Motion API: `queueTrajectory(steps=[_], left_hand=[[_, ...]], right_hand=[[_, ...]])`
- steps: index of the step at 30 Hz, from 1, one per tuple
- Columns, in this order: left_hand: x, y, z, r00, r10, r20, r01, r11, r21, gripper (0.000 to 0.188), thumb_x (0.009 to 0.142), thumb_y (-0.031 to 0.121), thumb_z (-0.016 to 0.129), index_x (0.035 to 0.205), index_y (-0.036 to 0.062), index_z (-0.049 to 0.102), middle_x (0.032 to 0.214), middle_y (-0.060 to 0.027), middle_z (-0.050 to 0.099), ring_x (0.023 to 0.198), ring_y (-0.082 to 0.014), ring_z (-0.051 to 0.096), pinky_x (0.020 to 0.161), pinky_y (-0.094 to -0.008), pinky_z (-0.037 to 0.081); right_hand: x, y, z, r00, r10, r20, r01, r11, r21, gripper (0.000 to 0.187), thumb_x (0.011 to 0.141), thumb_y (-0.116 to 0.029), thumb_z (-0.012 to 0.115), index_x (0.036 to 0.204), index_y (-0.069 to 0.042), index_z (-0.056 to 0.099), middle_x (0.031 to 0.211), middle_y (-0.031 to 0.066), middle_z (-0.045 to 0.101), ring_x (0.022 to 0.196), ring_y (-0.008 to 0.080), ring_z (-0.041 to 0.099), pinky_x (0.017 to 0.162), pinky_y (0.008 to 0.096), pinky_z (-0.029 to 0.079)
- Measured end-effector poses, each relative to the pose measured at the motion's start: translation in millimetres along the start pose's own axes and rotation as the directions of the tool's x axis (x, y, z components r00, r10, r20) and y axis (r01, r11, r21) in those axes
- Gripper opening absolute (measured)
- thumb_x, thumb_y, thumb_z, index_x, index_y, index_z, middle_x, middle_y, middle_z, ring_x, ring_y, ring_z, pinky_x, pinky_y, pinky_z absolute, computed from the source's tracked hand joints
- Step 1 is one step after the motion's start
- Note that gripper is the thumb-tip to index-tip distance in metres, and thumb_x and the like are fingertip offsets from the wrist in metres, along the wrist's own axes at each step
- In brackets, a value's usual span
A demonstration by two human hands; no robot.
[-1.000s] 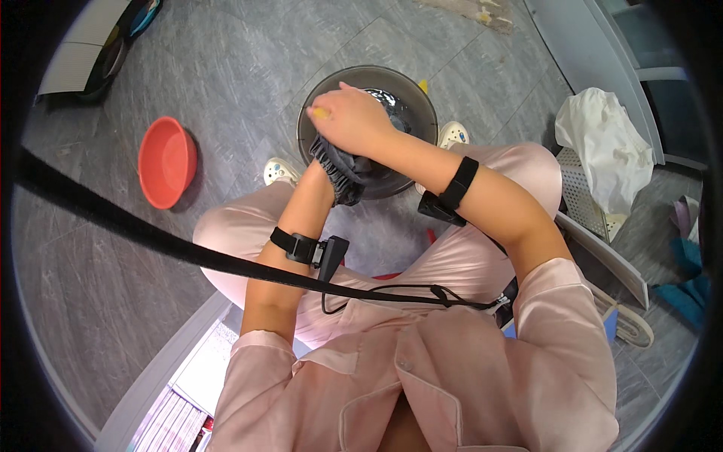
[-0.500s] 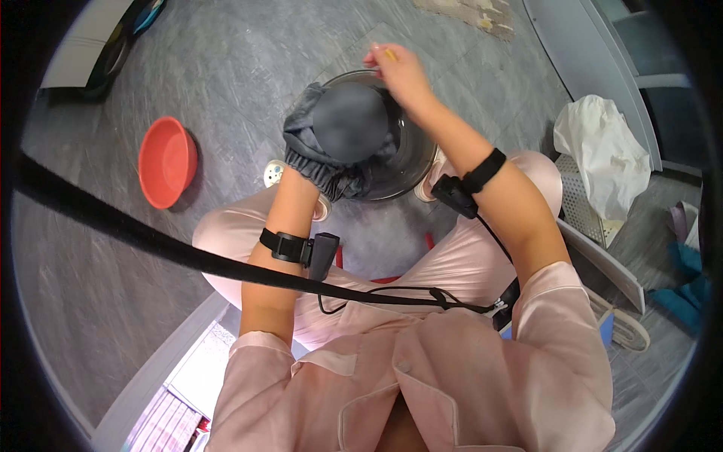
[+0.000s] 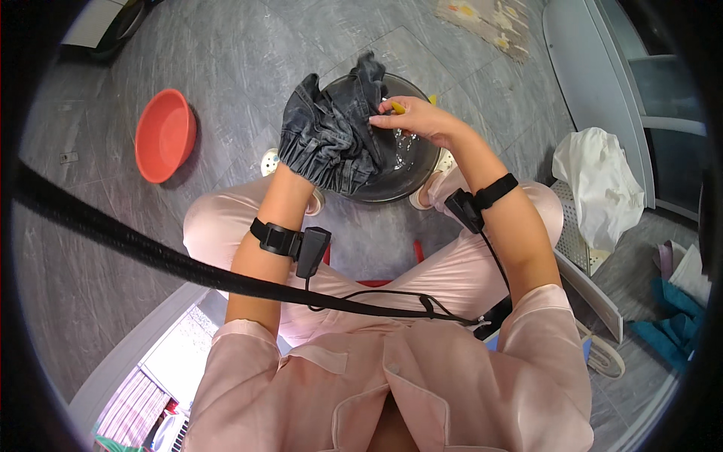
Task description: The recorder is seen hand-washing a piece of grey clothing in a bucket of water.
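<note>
The denim garment (image 3: 335,139) is faded charcoal; the tub (image 3: 413,172), dark grey; the left basin (image 3: 163,139), coral red; the floor (image 3: 226,68), streaked grey; the far mat (image 3: 482,15), beige blotched with yellow; the near shirt (image 3: 301,403), pale pink.

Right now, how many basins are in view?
2: the grey basin, partly hidden behind the dark garment, and the red basin on the floor to its left. More may be hidden at the dark upper-left edge.

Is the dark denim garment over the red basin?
No, the denim garment is over the dark basin, while the red basin sits apart, to the left.
</note>
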State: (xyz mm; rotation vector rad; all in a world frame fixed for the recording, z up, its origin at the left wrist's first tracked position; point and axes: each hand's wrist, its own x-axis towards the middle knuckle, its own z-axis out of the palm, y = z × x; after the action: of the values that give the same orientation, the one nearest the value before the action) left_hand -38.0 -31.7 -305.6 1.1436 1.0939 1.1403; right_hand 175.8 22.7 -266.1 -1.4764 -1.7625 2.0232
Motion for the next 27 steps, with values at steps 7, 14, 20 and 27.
queueTrajectory(steps=[7,14,20,27], left_hand=[[13,31,9,0.959,-0.003,0.282,0.272,0.278,-0.921,0.041,0.096,0.033,0.042,0.108,-0.0026,0.057,0.105,-0.0147,0.064,0.099,-0.0264,0.058,0.095,-0.035,0.042],[15,33,12,0.96,-0.179,0.213,0.253,0.241,-0.937,0.043,0.096,0.037,0.044,0.107,-0.0017,0.058,0.105,-0.0135,0.064,0.099,-0.0257,0.058,0.095,-0.0382,0.042],[17,32,16,0.963,-0.059,0.265,0.271,0.243,-0.932,0.034,0.093,0.03,0.046,0.111,0.0036,0.058,0.109,-0.0126,0.063,0.101,-0.0259,0.057,0.093,-0.0395,0.043],[12,27,34,0.978,-0.139,0.154,0.204,0.516,-0.832,0.031,0.093,0.026,0.045,0.114,0.0062,0.057,0.112,-0.0117,0.061,0.104,-0.0246,0.056,0.092,-0.0389,0.044]], right_hand=[[-10,2,-18,0.982,0.153,-0.112,-0.16,0.986,-0.052,0.069,0.072,-0.064,0.067,0.1,-0.001,0.063,0.078,-0.0014,0.052,0.064,0.0079,0.042,0.054,0.0245,0.034],[-13,10,18,0.987,0.141,0.081,-0.158,0.698,0.699,0.042,0.088,-0.041,0.062,0.111,-0.006,0.062,0.094,0.0012,0.065,0.08,0.0115,0.059,0.071,0.0258,0.047],[-16,-2,-25,0.981,-0.158,-0.11,0.145,0.23,0.962,0.022,0.087,-0.02,0.061,0.101,-0.003,0.064,0.101,0.0071,0.067,0.094,0.0189,0.063,0.086,0.0336,0.051],[-17,-37,-54,0.906,-0.31,-0.288,0.33,0.089,0.94,0.013,0.085,-0.015,0.063,0.09,-0.003,0.064,0.089,0.0079,0.068,0.083,0.0218,0.065,0.078,0.037,0.054]])
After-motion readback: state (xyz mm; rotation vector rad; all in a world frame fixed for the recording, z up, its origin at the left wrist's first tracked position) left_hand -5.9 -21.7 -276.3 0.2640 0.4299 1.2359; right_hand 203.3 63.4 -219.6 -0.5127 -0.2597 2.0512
